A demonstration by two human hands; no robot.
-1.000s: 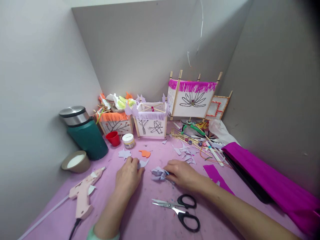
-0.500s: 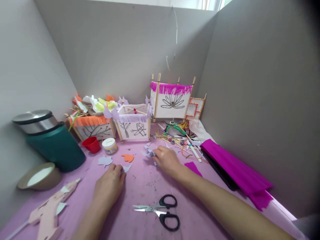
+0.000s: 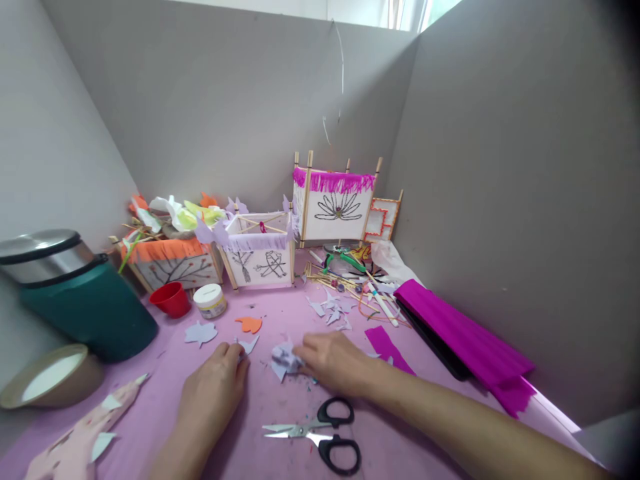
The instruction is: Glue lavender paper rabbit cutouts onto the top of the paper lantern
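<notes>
My left hand rests on the pink tabletop, its curled fingertips pinning a small pale lilac paper cutout. My right hand lies just right of it, fingers closed on a crumpled bunch of lilac paper scraps. Black-handled scissors lie shut on the table just in front of my right hand, not touched by either hand.
A green flask, a bowl and a pink glue gun are on the left. A red cup, small jar, paper cutouts and three paper lanterns sit behind. Sticks, pens and magenta crepe paper are on the right.
My right hand carried the lilac scraps away toward the lanterns, then drew back close to my left hand. My left hand stayed on the cutout. The view shifted right.
</notes>
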